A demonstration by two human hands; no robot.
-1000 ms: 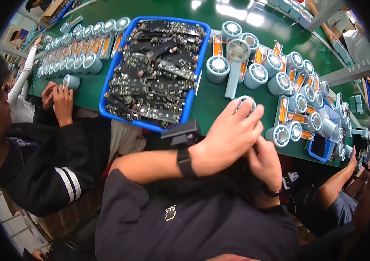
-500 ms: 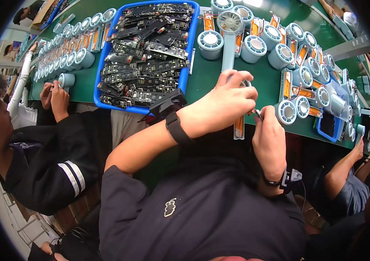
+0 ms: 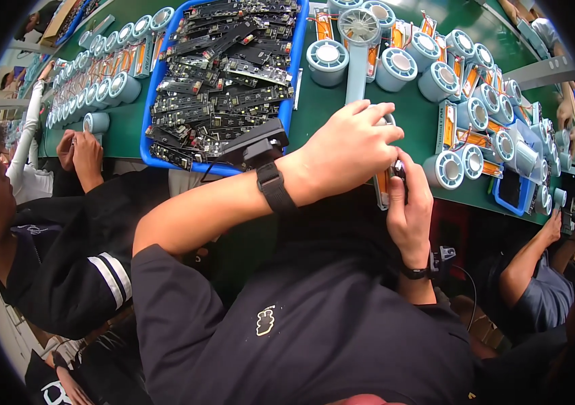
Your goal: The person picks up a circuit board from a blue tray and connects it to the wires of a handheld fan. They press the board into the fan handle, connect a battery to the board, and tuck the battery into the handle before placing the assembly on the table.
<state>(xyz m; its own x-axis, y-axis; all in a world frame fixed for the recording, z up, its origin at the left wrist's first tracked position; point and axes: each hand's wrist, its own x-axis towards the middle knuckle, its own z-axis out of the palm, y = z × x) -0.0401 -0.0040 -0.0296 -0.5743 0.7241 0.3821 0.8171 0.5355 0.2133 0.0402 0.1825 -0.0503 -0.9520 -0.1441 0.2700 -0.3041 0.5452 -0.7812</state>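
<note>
My left hand [image 3: 355, 154] is curled over a light-blue fan housing [image 3: 381, 192] at the table's near edge. An orange strip shows in the lower end of that housing, and my fingers hide most of the rest. Right beside it, my right hand [image 3: 410, 210] is closed, with thumb and fingers pinching a small dark part [image 3: 399, 169] against the housing's side. The kind of part cannot be made out. Just beyond my left fingers lies another light-blue handheld fan [image 3: 356, 74], its clear bladed head [image 3: 359, 27] pointing away.
A blue tray [image 3: 147, 128] heaped with black circuit boards stands left of my hands. Rows of light-blue fan housings with round motor heads [image 3: 447, 169] cover the right side of the green table [image 3: 328, 108]. A co-worker's hands [image 3: 85, 155] work at the left; another person sits at right.
My right hand has shifted slightly left and closed in on the housing, with the small part now against its side. My left hand has moved a little up and right.
</note>
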